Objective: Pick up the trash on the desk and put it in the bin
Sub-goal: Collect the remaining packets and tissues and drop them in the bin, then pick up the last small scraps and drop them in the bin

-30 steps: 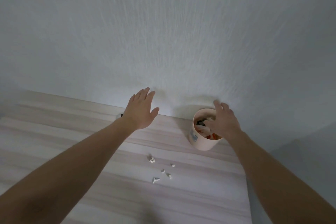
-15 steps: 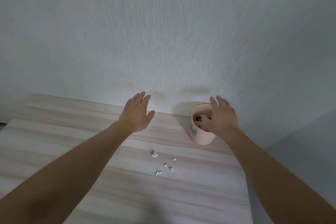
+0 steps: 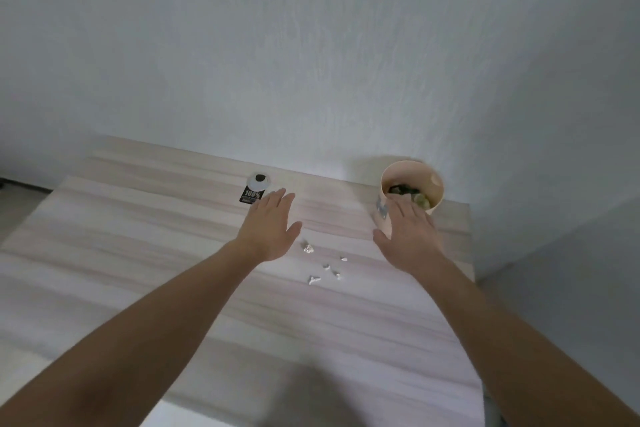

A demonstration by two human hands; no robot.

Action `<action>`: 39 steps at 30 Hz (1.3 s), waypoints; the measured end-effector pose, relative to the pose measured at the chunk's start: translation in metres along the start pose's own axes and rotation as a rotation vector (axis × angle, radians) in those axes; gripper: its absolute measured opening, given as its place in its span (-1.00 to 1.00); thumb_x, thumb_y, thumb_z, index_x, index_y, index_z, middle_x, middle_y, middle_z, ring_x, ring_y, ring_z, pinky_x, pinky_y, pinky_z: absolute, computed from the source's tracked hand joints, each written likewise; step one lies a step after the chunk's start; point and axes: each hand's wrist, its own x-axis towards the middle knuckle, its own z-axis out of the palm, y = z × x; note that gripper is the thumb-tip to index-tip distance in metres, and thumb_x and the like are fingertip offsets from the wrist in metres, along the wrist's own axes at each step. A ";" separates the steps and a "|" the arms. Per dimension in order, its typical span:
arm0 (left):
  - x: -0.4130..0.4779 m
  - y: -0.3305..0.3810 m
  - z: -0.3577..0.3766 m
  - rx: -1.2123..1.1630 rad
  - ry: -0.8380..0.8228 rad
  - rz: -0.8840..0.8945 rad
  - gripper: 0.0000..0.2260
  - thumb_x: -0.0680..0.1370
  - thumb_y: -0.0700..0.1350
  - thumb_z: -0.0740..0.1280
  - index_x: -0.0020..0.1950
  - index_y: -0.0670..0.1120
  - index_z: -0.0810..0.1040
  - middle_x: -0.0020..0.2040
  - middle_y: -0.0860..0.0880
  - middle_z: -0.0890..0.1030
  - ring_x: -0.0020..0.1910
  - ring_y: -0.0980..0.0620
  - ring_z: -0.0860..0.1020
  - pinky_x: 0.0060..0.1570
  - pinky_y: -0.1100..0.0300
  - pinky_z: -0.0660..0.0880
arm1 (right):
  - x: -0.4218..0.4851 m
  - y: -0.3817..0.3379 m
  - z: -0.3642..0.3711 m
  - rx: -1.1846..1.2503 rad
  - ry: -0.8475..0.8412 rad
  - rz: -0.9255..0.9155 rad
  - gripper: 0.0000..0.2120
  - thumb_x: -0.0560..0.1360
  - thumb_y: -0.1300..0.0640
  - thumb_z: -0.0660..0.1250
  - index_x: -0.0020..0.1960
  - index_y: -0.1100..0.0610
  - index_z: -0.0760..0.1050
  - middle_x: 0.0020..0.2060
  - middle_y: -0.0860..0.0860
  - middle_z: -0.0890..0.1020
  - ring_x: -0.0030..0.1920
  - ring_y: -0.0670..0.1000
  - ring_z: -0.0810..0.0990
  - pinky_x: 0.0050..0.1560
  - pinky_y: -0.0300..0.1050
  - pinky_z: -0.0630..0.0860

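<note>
Both hands have pulled back toward the person since a moment ago: the right hand [image 3: 410,236] has come away from the mouth of the bin [image 3: 415,173] and sits lower, in front of its near wall, while the left hand [image 3: 268,225] has slid off a black-and-white tag [image 3: 255,189] that now shows at the back of the desk [image 3: 138,253]. Going by how things lie, the job looks partly done: the bin, standing at the desk's far right corner, already holds a heap of dark and pale rubbish, yet litter is still out. Each hand is spread flat, fingers straight and thumb out, holding nothing. The left hovers over bare wood. The right's fingers overlap the bin's front, and I cannot tell whether they touch it. The tag lies flat just beyond the left fingertips and may be trash too. Smallest of all, a few white paper scraps [image 3: 308,248] lie loose between the two hands, near the bin but outside it, waiting to be picked up.
</note>
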 end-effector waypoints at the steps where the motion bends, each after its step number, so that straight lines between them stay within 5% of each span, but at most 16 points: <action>1: -0.004 -0.002 0.005 -0.005 -0.009 0.000 -0.42 0.58 0.12 0.16 0.53 -0.08 0.12 0.55 -0.11 0.16 0.53 -0.10 0.11 0.48 -0.06 0.09 | -0.003 -0.001 0.005 -0.003 -0.012 -0.005 -0.37 0.52 -0.16 0.17 0.50 0.07 0.15 0.45 0.03 0.29 0.47 0.09 0.20 0.45 0.08 0.20; 5: -0.015 -0.009 0.027 -0.056 -0.062 0.016 -0.42 0.58 0.09 0.18 0.53 -0.10 0.12 0.54 -0.12 0.17 0.52 -0.08 0.12 0.49 -0.04 0.09 | -0.012 -0.008 0.030 -0.040 -0.074 -0.011 -0.39 0.52 -0.17 0.15 0.49 0.07 0.17 0.39 0.02 0.37 0.36 0.06 0.34 0.41 0.05 0.26; 20: 0.033 -0.026 0.109 -0.070 -0.342 0.184 -0.48 0.54 -0.10 0.31 0.47 -0.04 0.23 0.50 -0.09 0.23 0.42 -0.14 0.29 0.27 -0.06 0.41 | 0.002 -0.032 0.130 0.071 -0.362 0.005 -0.32 0.52 -0.09 0.28 0.52 0.11 0.11 0.46 0.06 0.25 0.41 0.10 0.27 0.37 0.02 0.32; 26: 0.035 -0.026 0.135 -0.112 -0.276 0.259 -0.77 0.50 -0.20 0.31 0.15 -0.07 0.52 0.14 -0.08 0.45 0.06 -0.09 0.47 -0.11 0.01 0.52 | 0.016 -0.029 0.152 0.154 -0.352 -0.015 -0.41 0.49 0.01 0.38 0.44 0.12 0.25 0.35 0.07 0.37 0.33 0.10 0.33 0.35 -0.07 0.28; 32: 0.027 -0.034 0.141 -0.233 -0.271 0.180 -0.89 0.41 -0.31 0.28 -0.17 -0.11 0.50 -0.13 -0.09 0.51 -0.20 -0.14 0.52 -0.23 0.05 0.49 | 0.025 -0.033 0.165 0.268 -0.358 -0.016 -0.57 0.49 0.12 0.39 0.32 0.10 0.40 0.24 0.05 0.43 0.24 0.07 0.43 0.26 -0.13 0.34; 39: 0.001 -0.027 0.148 -0.378 -0.315 0.120 -0.74 0.44 -0.21 0.42 0.10 -0.16 0.52 -0.09 -0.08 0.62 -0.10 -0.07 0.54 -0.10 0.21 0.37 | 0.022 -0.047 0.177 0.330 -0.367 -0.074 -0.63 0.46 0.20 0.38 0.26 0.08 0.46 0.17 0.03 0.48 0.15 0.07 0.47 0.16 -0.15 0.40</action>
